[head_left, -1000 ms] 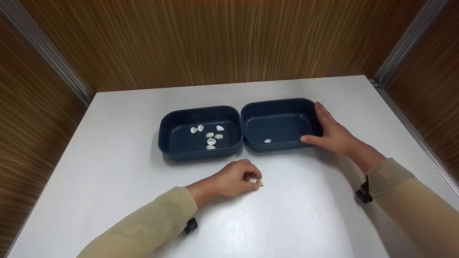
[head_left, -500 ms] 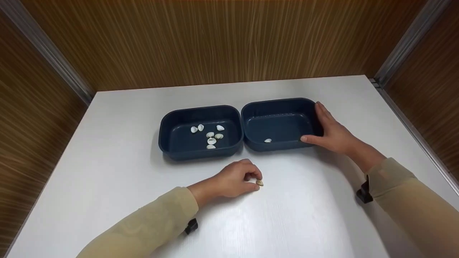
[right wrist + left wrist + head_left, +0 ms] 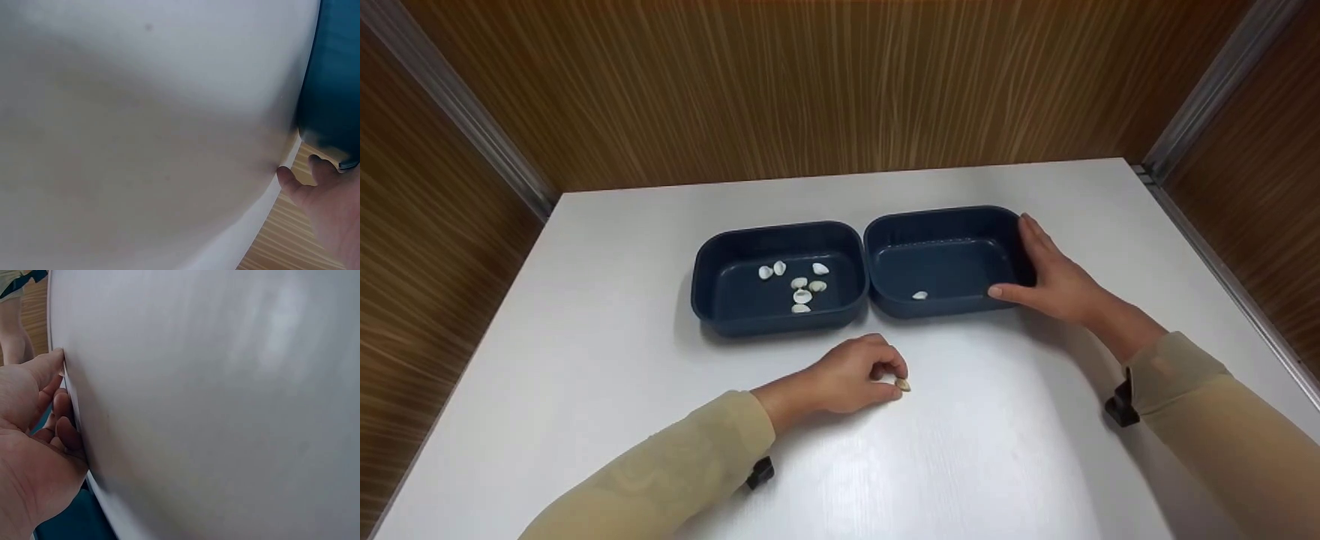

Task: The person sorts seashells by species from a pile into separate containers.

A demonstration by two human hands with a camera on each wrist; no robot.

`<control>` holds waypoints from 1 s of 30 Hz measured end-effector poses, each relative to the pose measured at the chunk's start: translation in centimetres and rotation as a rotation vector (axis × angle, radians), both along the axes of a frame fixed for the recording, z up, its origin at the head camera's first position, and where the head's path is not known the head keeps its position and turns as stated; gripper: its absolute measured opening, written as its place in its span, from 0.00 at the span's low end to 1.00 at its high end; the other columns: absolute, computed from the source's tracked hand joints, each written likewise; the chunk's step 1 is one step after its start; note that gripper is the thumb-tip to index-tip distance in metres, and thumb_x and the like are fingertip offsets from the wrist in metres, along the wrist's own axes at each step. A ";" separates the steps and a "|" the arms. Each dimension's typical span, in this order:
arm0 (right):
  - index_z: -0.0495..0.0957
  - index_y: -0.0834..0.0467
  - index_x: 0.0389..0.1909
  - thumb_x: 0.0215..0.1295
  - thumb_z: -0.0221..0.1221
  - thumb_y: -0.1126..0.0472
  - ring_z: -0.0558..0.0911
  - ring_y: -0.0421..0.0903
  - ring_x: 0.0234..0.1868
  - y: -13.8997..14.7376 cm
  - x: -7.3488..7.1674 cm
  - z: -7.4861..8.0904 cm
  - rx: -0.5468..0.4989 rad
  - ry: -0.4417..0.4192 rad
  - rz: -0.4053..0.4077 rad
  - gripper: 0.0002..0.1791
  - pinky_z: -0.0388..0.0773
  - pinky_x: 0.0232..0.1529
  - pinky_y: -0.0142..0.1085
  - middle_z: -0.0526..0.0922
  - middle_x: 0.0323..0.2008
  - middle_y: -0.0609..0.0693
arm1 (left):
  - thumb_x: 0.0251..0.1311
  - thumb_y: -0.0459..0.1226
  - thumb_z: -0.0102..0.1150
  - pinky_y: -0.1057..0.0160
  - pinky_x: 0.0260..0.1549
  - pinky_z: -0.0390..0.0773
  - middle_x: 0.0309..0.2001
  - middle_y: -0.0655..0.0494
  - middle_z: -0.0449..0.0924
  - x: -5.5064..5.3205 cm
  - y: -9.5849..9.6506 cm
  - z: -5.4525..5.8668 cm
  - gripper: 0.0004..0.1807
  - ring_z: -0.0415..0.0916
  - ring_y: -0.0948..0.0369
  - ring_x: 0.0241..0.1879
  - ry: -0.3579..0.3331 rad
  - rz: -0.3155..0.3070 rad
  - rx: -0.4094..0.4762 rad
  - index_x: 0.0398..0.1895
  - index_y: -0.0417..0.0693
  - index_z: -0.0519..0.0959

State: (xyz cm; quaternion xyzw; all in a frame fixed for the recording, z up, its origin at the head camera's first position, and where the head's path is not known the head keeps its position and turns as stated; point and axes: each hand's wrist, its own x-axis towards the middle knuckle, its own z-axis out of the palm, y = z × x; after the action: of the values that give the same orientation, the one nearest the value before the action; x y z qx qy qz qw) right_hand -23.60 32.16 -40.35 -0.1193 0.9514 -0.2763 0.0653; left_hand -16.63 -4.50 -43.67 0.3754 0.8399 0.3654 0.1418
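Note:
In the head view, my left hand (image 3: 851, 373) is low over the white table, pinching a small tan seashell (image 3: 903, 385) between thumb and fingertips. Its other fingers curl in toward the palm; the left wrist view shows that hand (image 3: 42, 422) edge-on, with the shell mostly hidden. My right hand (image 3: 1061, 281) rests against the right end of a dark blue box (image 3: 945, 306), its fingers straight along the outer side and its thumb on the near rim. One white shell (image 3: 920, 295) lies in that box. In the right wrist view, the hand (image 3: 326, 197) is beside the blue wall (image 3: 337, 73).
Left of that box, almost touching it, stands a matching dark blue box (image 3: 780, 323). Several white shells (image 3: 802, 297) lie inside it. The white table (image 3: 585, 315) ends at a wood-grain panel (image 3: 840, 90) behind, and similar panels rise at both sides.

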 end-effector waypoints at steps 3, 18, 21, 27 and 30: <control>0.26 0.50 0.86 0.68 0.65 0.33 0.37 0.60 0.85 0.0 0.0 0.1 0.004 -0.005 -0.004 0.67 0.44 0.78 0.68 0.27 0.86 0.50 | 0.65 0.34 0.71 0.69 0.45 0.73 0.40 0.55 0.77 0.0 0.0 0.1 0.06 0.73 0.65 0.38 -0.002 0.002 0.000 0.44 0.47 0.88; 0.27 0.51 0.87 0.67 0.67 0.34 0.37 0.59 0.86 0.0 0.1 0.1 -0.013 0.013 0.008 0.68 0.44 0.78 0.67 0.28 0.86 0.51 | 0.68 0.37 0.68 0.68 0.43 0.70 0.41 0.51 0.76 -0.2 0.2 0.9 0.05 0.71 0.62 0.38 0.040 -0.074 -0.097 0.43 0.48 0.86; 0.27 0.52 0.87 0.67 0.67 0.34 0.37 0.58 0.86 0.0 0.1 0.0 -0.017 0.014 0.009 0.68 0.44 0.78 0.66 0.27 0.86 0.50 | 0.69 0.37 0.67 0.67 0.45 0.71 0.42 0.52 0.76 -0.2 0.3 1.1 0.05 0.70 0.63 0.40 0.052 -0.086 -0.126 0.43 0.47 0.85; 0.26 0.50 0.86 0.67 0.67 0.34 0.36 0.59 0.86 0.0 0.1 0.0 -0.012 0.007 0.002 0.68 0.44 0.78 0.67 0.27 0.86 0.49 | 0.72 0.39 0.64 0.65 0.49 0.72 0.44 0.53 0.75 -0.1 0.4 1.3 0.06 0.70 0.62 0.44 0.047 -0.090 -0.158 0.44 0.47 0.84; 0.26 0.50 0.86 0.67 0.66 0.33 0.36 0.59 0.85 0.0 0.1 -0.1 -0.005 0.005 -0.004 0.68 0.44 0.78 0.68 0.26 0.86 0.49 | 0.73 0.40 0.63 0.65 0.51 0.73 0.45 0.54 0.74 -0.1 0.3 1.4 0.07 0.71 0.63 0.45 0.021 -0.079 -0.161 0.45 0.47 0.83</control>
State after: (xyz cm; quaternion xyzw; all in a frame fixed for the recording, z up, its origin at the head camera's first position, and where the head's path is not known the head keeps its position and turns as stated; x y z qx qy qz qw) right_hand -23.48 32.15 -40.41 -0.1183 0.9510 -0.2787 0.0623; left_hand -16.71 -4.20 -42.24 0.3992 0.8527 0.2868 0.1771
